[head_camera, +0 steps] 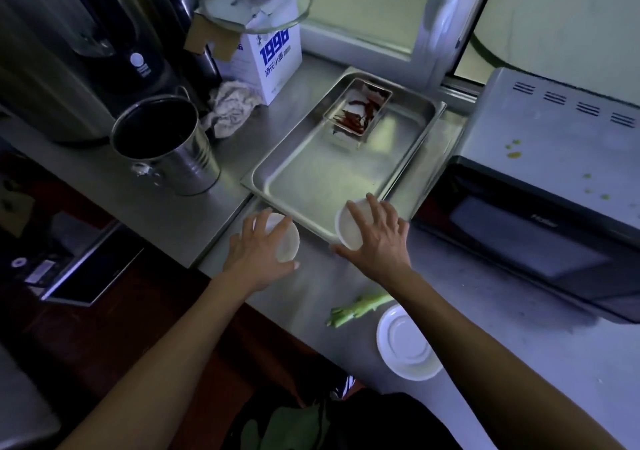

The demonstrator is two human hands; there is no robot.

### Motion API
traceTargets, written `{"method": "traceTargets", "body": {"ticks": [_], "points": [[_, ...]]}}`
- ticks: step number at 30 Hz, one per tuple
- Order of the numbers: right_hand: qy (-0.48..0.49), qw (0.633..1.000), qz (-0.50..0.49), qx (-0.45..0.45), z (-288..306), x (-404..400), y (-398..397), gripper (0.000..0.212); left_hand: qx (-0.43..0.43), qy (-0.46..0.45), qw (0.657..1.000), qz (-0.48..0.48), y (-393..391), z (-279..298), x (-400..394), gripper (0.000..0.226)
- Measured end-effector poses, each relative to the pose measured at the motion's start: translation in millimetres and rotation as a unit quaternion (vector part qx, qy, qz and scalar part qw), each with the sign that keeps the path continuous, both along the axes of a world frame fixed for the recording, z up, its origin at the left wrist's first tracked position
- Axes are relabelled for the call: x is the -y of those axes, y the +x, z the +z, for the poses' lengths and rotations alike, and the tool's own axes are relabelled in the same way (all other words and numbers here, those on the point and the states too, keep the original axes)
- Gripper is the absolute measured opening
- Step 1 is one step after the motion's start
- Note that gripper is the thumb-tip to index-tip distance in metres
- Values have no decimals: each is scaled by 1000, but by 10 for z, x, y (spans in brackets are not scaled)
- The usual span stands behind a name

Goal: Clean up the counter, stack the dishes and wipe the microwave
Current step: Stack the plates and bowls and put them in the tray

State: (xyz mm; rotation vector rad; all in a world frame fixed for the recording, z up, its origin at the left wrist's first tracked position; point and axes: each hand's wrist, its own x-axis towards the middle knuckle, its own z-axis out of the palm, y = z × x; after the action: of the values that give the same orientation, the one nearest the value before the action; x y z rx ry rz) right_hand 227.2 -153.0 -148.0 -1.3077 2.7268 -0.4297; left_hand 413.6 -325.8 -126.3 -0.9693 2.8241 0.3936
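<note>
Two small white dishes sit at the near edge of the steel tray [311, 172]. My left hand [258, 252] lies over the left white dish [289, 241], fingers spread across its rim. My right hand [375, 235] covers the right white dish [348, 231], fingers spread on top. A third white plate [405, 342] lies upside down near the counter's front edge, under my right forearm. A green vegetable scrap [353, 309] lies between my arms. The microwave [540, 186] stands at the right, with yellow-green spots on its top.
Inside the tray's far corner is a small rectangular dish of red chillies [358, 108]. A metal bucket [166, 144] stands at the left, a crumpled rag [230, 106] and a white carton [270, 58] with a glass lid on it behind. Tall steel urns fill the back left.
</note>
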Motion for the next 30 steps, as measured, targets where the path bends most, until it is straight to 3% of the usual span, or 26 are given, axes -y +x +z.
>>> {"method": "traceTargets", "body": {"ticks": [10,21,30], "points": [[9,997,-71,4,-14,303,-377,93,-6,-19,994,-110,-843,-134,600,96],[58,982,-180,23,-5,859,-614,96,15,33,981,-189,-1978,-469,1590,98],[55,968,-239,53,-59,1280,-663,99,33,46,963,-263,-2488,-723,1852,98]]}}
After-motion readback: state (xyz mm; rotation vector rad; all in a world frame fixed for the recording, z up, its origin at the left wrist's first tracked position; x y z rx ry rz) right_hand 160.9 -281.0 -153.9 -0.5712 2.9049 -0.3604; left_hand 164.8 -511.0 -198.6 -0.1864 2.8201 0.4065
